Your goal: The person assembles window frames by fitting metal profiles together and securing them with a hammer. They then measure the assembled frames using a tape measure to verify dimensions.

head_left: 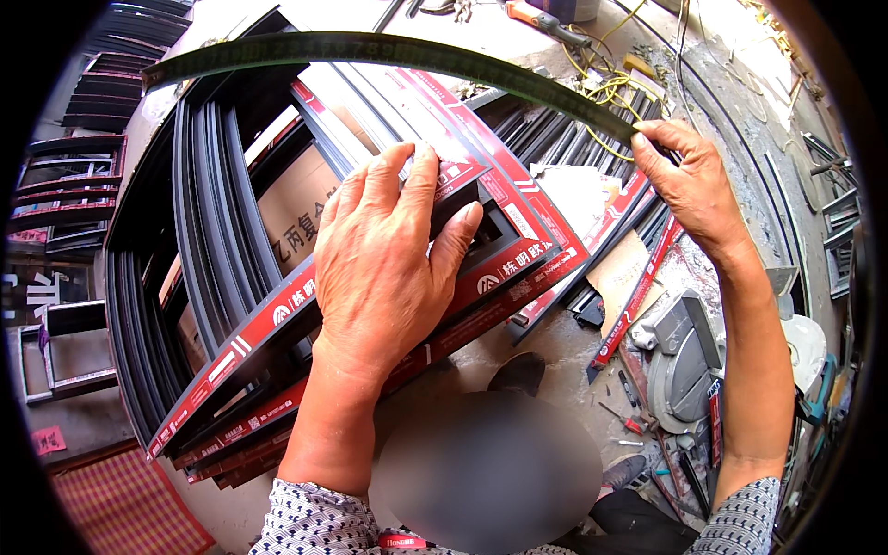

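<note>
My left hand point(384, 250) lies over the corner of the top window frame, its fingers stretched out and thumb apart. Dark metal window frames point(199, 222) with red and white protective film are stacked beneath it. Raised at the right, my right hand point(689, 180) pinches the end of a long, thin, dark green strip point(370, 46) with faint markings, like a measuring blade. The strip arches above the stack, and its other end hangs out past the far left of the frames. Brown cardboard point(296, 199) shows through the frame opening.
Low at the right stands a grey round-housed power tool point(680, 370), near a screwdriver point(624, 419) and scattered tools. Dark profile lengths point(564, 134) and yellow cord point(610, 88) lie beyond the stack. More frames point(69, 185) stand at left, above a checked mat point(129, 504).
</note>
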A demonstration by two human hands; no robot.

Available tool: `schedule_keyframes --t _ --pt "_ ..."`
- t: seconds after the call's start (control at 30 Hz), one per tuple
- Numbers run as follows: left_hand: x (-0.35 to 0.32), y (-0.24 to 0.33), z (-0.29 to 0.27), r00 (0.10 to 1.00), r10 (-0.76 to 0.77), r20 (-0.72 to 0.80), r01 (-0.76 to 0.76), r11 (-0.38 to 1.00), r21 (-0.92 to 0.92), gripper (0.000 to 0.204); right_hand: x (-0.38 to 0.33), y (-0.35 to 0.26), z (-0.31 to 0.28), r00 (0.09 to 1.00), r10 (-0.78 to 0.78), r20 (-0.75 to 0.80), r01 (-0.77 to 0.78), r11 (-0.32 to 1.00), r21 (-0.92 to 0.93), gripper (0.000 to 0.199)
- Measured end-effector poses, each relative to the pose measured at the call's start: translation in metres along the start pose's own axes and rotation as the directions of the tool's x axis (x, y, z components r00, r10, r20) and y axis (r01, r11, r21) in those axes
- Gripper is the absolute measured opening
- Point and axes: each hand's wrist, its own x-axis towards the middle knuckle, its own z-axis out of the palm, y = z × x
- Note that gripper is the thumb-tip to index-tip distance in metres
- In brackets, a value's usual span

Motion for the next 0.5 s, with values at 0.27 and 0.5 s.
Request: schedule_keyframes --t 0.27,0.5 --pt "0.0003 -0.0038 -0.0046 1.000 -0.012 0.025 0.013 0.998 -0.064 0.055 0.0005 -0.0001 0.0047 1.000 -0.013 0.001 0.013 1.000 0.005 0.028" --pt "0.0020 -0.0028 -0.0063 0.996 -0.077 0.042 0.083 0.979 -0.186 0.056 0.0003 -0.0003 0.0022 1.000 0.005 0.013 -0.005 1.000 0.010 0.025"
